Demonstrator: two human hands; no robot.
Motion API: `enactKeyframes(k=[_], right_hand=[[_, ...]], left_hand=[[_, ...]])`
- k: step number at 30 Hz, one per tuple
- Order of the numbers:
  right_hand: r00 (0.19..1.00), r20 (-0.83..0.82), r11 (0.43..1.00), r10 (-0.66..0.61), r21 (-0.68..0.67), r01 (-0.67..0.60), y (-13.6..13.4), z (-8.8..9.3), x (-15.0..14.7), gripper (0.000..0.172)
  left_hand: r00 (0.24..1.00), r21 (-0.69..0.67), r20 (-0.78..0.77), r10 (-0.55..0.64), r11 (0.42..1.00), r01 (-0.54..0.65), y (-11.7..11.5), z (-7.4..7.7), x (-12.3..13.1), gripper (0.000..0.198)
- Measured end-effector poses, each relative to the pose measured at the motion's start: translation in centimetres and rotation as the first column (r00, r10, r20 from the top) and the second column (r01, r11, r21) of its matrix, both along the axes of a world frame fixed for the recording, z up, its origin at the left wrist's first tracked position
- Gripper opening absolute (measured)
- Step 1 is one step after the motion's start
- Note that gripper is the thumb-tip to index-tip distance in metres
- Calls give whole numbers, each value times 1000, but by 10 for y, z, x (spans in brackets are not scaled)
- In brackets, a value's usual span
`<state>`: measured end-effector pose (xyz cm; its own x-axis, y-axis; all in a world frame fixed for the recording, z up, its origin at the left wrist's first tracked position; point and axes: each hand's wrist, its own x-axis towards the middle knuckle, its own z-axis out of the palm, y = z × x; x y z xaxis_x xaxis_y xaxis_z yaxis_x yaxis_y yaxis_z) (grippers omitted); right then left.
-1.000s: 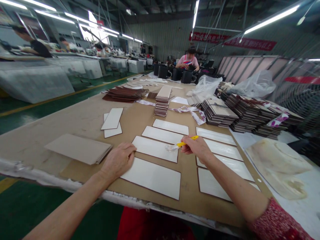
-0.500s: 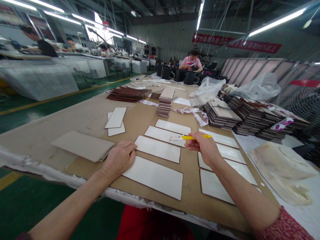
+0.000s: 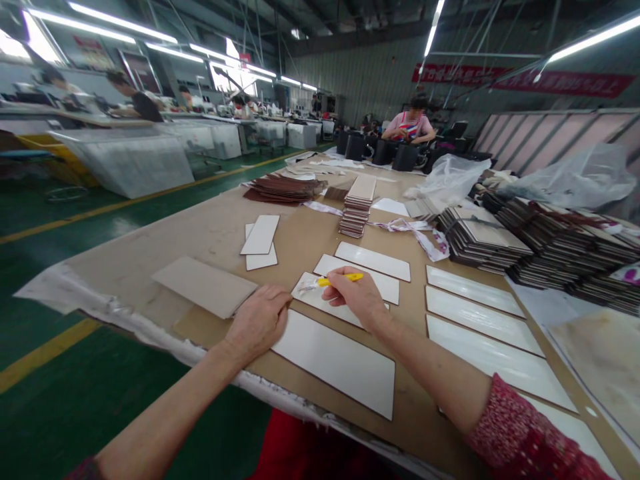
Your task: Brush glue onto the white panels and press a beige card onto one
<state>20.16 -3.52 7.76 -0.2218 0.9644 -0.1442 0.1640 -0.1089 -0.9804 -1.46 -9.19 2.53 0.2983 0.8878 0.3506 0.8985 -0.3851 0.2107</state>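
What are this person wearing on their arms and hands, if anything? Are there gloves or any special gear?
No gloves: the left hand and right hand are bare. The right arm has a red sleeve with a speckled, knit-like pattern; only a dark red edge of a left sleeve shows.

A co-worker (image 3: 411, 121) sits beyond upright black bags (image 3: 385, 152) (handbags, perhaps), under a red banner (image 3: 520, 79).
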Motion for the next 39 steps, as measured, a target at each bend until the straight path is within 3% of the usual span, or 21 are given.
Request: enactKeyframes(k=[5, 11, 18, 32, 39], right_hand=[[986, 165, 1000, 10, 16, -13, 0, -4, -2, 15], [971, 237, 998, 42, 27, -49, 3, 2, 10, 16], [958, 285, 998, 35, -61, -19, -2, 14, 46, 15], [946, 318, 992, -60, -86, 91, -34, 23, 129, 15], [947, 294, 977, -134, -121, 176, -48, 29, 149, 19]], left_hand=[[998, -9, -55, -5, 1000, 5, 0, 3, 1, 20], [994, -44, -111, 4, 999, -9, 1, 8, 4, 16], [990, -44, -142, 14, 999, -21, 3, 8, 5, 15], [987, -2, -160, -15, 1000, 15, 6, 0, 1, 16], [984, 7, -176, -12, 1000, 13, 5, 2, 1, 16]])
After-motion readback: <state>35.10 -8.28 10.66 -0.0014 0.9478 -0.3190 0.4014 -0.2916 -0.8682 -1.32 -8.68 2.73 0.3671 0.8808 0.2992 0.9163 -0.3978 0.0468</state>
